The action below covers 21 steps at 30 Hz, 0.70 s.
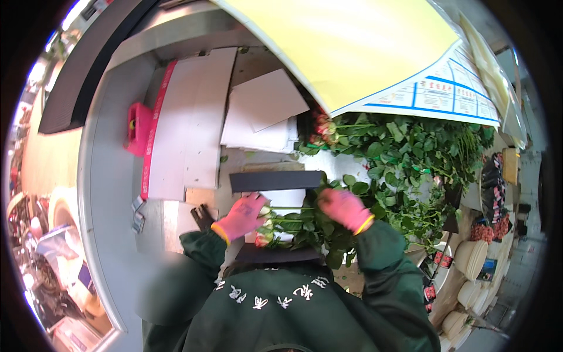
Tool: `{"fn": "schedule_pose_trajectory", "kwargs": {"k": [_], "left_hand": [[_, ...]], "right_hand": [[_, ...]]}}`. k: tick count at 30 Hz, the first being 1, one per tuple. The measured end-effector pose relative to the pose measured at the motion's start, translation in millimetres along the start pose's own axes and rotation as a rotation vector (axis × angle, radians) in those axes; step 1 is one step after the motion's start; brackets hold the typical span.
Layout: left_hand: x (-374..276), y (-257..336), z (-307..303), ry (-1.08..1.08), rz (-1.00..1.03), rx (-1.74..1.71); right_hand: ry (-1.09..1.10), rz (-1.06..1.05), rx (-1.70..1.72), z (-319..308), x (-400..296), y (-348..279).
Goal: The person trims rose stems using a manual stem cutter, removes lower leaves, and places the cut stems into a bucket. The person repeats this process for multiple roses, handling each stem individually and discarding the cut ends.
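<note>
Before me, several cut roses (pixel 264 233) lie with pale and red-edged heads to the left and leafy stems to the right, between two dark upright boards (pixel 276 180). My left hand (pixel 243 216), in a pink glove with a yellow cuff, is at the flower heads; its fingertips touch or hover over the upper one. My right hand (pixel 345 209), gloved alike, is over the leafy stems near the right end of the far board; its fingers are blurred, and whether they grip a stem is unclear. White sheet material (pixel 286 198) shows under the stems.
A large pile of leafy rose stems (pixel 396 145) lies at the right under yellow and printed wrapping sheets (pixel 360 48). White card sheets (pixel 264 105) and a long white carton (pixel 193 119) lie beyond. A pink container (pixel 140 129) stands left; pale buckets (pixel 470 259) stand right.
</note>
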<state>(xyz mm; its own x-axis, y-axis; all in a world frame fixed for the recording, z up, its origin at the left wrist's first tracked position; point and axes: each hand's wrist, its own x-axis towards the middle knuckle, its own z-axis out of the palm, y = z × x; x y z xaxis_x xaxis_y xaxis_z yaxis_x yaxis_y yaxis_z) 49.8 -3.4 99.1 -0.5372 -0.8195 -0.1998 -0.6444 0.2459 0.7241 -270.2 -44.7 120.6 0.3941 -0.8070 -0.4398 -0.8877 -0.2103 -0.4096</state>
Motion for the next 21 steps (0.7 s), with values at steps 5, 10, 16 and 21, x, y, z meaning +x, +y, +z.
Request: {"fn": "schedule_pose_trajectory", "kwargs": {"k": [5, 10, 16, 21], "left_hand": [[-5.4, 2.8, 7.3, 0.026, -0.018, 0.006], [-10.5, 11.3, 10.7, 0.076, -0.073, 0.077], [-11.9, 12.1, 16.4, 0.102, -0.046, 0.074], [-10.0, 4.7, 15.9, 0.028, -0.044, 0.125]], "right_hand": [[0.433, 0.042, -0.334, -25.7, 66.4, 94.1], [0.311, 0.188, -0.47, -8.7, 141.7, 90.3], [0.399, 0.262, -0.508, -12.4, 139.3, 78.6], [0.351, 0.394, -0.481, -11.5, 151.9, 71.3]]}}
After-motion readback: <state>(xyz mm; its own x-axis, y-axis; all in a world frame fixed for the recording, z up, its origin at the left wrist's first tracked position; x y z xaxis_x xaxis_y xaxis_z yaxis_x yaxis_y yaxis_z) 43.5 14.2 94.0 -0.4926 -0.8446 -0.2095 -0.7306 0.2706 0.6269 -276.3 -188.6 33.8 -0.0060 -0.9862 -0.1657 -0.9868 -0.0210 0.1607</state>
